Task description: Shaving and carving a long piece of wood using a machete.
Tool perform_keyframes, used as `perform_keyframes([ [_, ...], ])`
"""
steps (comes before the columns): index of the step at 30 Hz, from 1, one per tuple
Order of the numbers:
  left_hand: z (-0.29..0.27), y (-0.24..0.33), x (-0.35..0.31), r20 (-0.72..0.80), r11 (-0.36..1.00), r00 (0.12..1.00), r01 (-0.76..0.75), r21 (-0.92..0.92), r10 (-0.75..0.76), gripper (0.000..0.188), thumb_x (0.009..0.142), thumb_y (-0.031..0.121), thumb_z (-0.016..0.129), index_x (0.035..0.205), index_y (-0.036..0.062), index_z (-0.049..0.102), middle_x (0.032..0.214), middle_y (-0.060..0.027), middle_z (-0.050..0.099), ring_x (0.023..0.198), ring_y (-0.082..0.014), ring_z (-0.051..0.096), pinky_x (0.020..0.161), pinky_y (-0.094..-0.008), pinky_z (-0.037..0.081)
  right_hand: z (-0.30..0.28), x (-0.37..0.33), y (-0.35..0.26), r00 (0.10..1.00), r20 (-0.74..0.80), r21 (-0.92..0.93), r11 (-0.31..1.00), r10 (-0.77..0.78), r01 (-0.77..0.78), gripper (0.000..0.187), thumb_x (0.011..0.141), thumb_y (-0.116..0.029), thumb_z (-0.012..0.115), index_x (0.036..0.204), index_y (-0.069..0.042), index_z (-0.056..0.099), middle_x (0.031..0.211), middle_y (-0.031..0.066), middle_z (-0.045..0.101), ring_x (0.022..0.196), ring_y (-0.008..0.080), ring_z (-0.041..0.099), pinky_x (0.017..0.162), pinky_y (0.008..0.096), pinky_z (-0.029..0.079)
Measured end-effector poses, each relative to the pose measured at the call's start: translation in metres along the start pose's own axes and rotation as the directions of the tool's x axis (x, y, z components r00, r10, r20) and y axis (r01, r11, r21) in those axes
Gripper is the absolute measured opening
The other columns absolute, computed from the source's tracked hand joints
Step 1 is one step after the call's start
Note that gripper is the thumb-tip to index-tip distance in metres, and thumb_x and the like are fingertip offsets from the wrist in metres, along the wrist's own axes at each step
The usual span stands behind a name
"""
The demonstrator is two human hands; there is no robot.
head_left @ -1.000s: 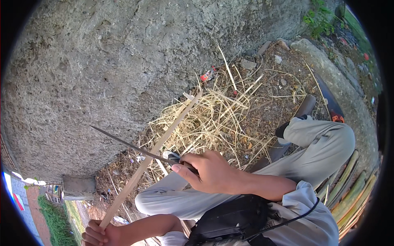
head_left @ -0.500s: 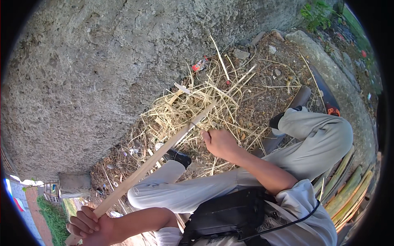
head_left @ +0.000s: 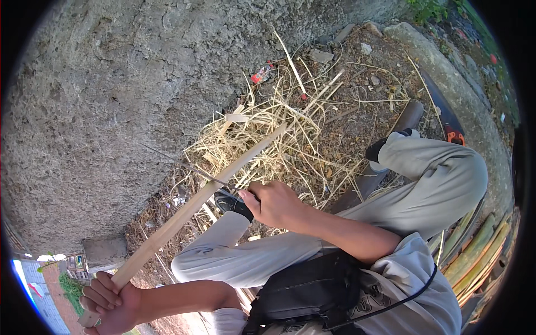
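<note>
A long pale bamboo strip (head_left: 167, 230) slants from the lower left up to the shavings in the middle. My left hand (head_left: 111, 301) is wrapped round its lower end. In my right hand (head_left: 276, 206), closed at the middle, is a knife (head_left: 192, 170) with a long, thin dark blade, seen nearly edge-on. The blade crosses the strip and points up and left toward the wall; its handle is hidden in my fingers. Pale curled shavings (head_left: 257, 134) lie in a loose heap on the ground under the strip's far end.
A rough grey wall (head_left: 100, 111) rises at the left and far side. A saw (head_left: 438, 111) with an orange handle lies at the right near a dark pole (head_left: 409, 118). Split bamboo pieces (head_left: 474, 257) are stacked at lower right. A black bag (head_left: 307, 285) rests at my waist.
My right hand has moved down and left along the strip, and the knife blade now shows across it. My left hand still grips the strip's lower end.
</note>
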State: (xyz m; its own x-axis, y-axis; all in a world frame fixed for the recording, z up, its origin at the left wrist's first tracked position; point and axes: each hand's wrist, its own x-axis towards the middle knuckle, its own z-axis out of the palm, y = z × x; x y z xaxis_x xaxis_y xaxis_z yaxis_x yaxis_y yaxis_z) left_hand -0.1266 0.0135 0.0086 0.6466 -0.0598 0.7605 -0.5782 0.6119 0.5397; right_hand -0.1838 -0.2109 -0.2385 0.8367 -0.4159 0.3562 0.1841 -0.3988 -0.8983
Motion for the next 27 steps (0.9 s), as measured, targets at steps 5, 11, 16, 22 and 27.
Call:
perform_keyframes([
  [5,-0.001,-0.004,0.002,0.111,1.0,0.994,-0.004,0.009,0.003,0.051,0.085,0.053,0.046,0.055,0.0137,0.032,0.044,0.0,0.031,0.034,-0.0095,0.027,0.042,-0.0265,0.021,-0.021,0.0,-0.056,0.977,0.152,0.024,0.987,0.152,-0.157,0.038,0.096,-0.029,0.048,0.073,0.001,0.057,0.043,0.0134,0.049,0.038,0.0332,0.053,0.04,0.0424,0.043],
  [11,0.038,-0.011,-0.01,0.401,0.991,0.906,-0.116,-0.069,0.134,0.058,0.091,0.064,0.034,0.064,0.0151,0.047,0.046,0.005,0.036,0.036,-0.0071,0.037,0.04,-0.027,0.036,-0.036,-0.013,-0.106,0.963,0.185,0.07,0.98,-0.197,0.187,0.036,0.096,-0.03,0.048,0.074,-0.003,0.054,0.042,0.0084,0.047,0.032,0.0275,0.05,0.033,0.0405,0.039],
  [16,0.032,-0.009,-0.014,0.353,0.992,0.927,-0.123,-0.021,0.123,0.06,0.09,0.066,0.035,0.064,0.0143,0.051,0.047,0.0036,0.041,0.036,-0.0079,0.039,0.04,-0.0253,0.036,-0.029,0.001,0.024,0.967,0.007,-0.316,0.918,0.255,-0.239,0.046,0.098,-0.033,0.042,0.069,0.0,0.055,0.042,0.0116,0.049,0.037,0.0312,0.054,0.039,0.0421,0.044],
  [22,-0.004,-0.008,-0.01,0.45,0.998,0.891,-0.055,-0.033,0.064,0.061,0.092,0.067,0.027,0.073,0.0158,0.053,0.055,0.0033,0.047,0.043,-0.0089,0.042,0.051,-0.0276,0.037,-0.026,0.005,-0.005,0.893,0.237,0.023,0.917,0.382,-0.398,0.043,0.097,-0.031,0.043,0.077,0.003,0.059,0.045,0.0171,0.051,0.046,0.0366,0.058,0.046,0.0473,0.049],
  [27,-0.005,-0.02,0.004,0.43,0.985,0.891,-0.084,-0.153,0.143,0.058,0.094,0.063,0.029,0.062,0.0187,0.05,0.046,0.0057,0.046,0.037,-0.0076,0.041,0.045,-0.0241,0.036,-0.007,-0.006,-0.048,0.987,0.162,0.062,0.998,0.017,-0.027,0.043,0.097,-0.032,0.043,0.071,-0.001,0.054,0.042,0.0135,0.048,0.039,0.0352,0.054,0.042,0.0462,0.046],
])
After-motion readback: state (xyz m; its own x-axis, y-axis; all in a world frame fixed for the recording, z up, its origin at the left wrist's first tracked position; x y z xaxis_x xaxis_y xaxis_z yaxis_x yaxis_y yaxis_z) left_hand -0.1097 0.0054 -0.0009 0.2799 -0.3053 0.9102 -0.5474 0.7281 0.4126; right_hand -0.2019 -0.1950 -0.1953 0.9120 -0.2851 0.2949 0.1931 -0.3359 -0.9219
